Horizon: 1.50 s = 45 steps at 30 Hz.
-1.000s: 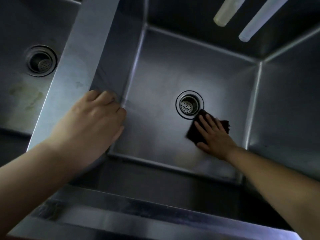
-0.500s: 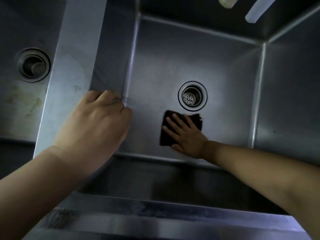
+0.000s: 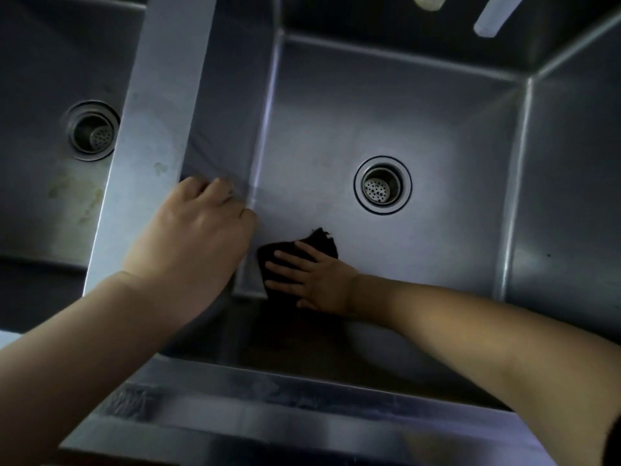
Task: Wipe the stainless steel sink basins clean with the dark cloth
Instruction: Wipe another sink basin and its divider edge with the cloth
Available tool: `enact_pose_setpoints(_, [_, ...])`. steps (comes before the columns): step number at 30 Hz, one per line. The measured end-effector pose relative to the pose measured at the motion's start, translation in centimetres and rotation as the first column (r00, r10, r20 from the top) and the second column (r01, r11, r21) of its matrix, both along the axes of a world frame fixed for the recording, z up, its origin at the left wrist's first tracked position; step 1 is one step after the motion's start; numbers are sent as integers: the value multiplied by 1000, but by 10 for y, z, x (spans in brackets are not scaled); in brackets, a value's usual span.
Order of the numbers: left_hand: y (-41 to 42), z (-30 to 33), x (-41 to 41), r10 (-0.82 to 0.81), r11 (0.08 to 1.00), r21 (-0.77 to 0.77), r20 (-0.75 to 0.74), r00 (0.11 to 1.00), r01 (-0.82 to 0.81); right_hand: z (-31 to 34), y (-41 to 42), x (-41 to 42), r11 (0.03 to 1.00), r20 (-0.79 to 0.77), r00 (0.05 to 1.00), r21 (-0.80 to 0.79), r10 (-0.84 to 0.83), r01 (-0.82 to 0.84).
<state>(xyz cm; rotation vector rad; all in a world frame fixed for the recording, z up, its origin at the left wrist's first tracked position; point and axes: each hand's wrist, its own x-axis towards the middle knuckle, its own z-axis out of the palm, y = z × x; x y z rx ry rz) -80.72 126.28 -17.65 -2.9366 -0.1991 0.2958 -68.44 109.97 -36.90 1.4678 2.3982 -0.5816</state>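
Observation:
I look down into a deep stainless steel basin (image 3: 386, 105) with a round drain (image 3: 382, 185) in its floor. My right hand (image 3: 311, 280) lies flat with straight, spread fingers on the dark cloth (image 3: 319, 245), pressing it to the basin floor in the near left corner. My left hand (image 3: 191, 240) rests on the steel divider (image 3: 158, 105) between the two basins, its fingers curled over the divider's inner edge. A second basin (image 3: 43, 169) with its own drain (image 3: 92, 131) and yellowish stains lies to the left.
Two pale tube ends (image 3: 490, 18) hang into view above the basin's back wall. The sink's front rim (image 3: 268, 408) runs across the bottom of the view, smeared with dark marks.
My right hand has slid the cloth leftward across the basin floor, from beside the drain to the near left corner. My left hand has stayed on the divider.

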Motion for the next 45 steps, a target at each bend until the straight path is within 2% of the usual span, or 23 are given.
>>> enact_pose_setpoints(5, [1,-5,-1,-28,999,-35,50,998,30,14,-80,54,991,76,989,-27,-127,129])
enact_pose_setpoints(9, [1,-8,11,31,998,-54,-33,999,-33,30,-118,101,997,163,984,-40,-66,73])
enact_pose_setpoints(12, [-8,-11,29,60,990,-122,-95,994,-72,36,-136,137,968,228,946,-47,-229,246])
enact_pose_setpoints(15, [-26,-18,56,83,981,-153,-220,972,-119,28,-154,174,839,345,800,-60,-490,540])
enact_pose_setpoints(18, [-40,-40,75,76,984,-135,-260,963,-114,20,-156,190,595,440,575,-108,-690,797])
enact_pose_setpoints(20, [-45,-55,86,39,985,-154,-272,962,-83,15,-155,182,496,436,494,-117,-753,860])
enact_pose_setpoints(22, [-48,-71,95,23,983,-168,-271,962,-71,13,-156,166,449,437,455,-126,-775,885])
enact_pose_setpoints(24, [-51,-87,102,33,973,-207,-300,953,-99,10,-162,149,446,450,450,-122,-771,887])
enact_pose_setpoints(26, [-54,-102,109,61,964,-224,-328,943,-141,9,-166,137,472,457,484,-149,-747,869])
enact_pose_setpoints(28, [-55,-114,117,92,961,-214,-350,932,-175,12,-165,129,573,414,585,-168,-697,802])
enact_pose_setpoints(31, [-55,-129,128,131,964,-163,-390,912,-208,20,-151,125,779,281,767,-90,-577,620])
enact_pose_setpoints(33, [-56,-137,128,159,968,-112,-426,891,-226,19,-132,120,848,218,834,-44,-507,527])
enact_pose_setpoints(36, [-59,-150,122,187,959,-122,-411,892,-258,6,-89,113,849,132,840,32,-526,527])
enact_pose_setpoints(41, [-55,-157,115,206,924,-223,-399,894,-312,-6,-16,124,806,101,800,100,-592,583])
enact_pose_setpoints(45, [-53,-155,114,211,916,-235,-405,890,-324,-13,15,148,706,110,698,163,-707,689])
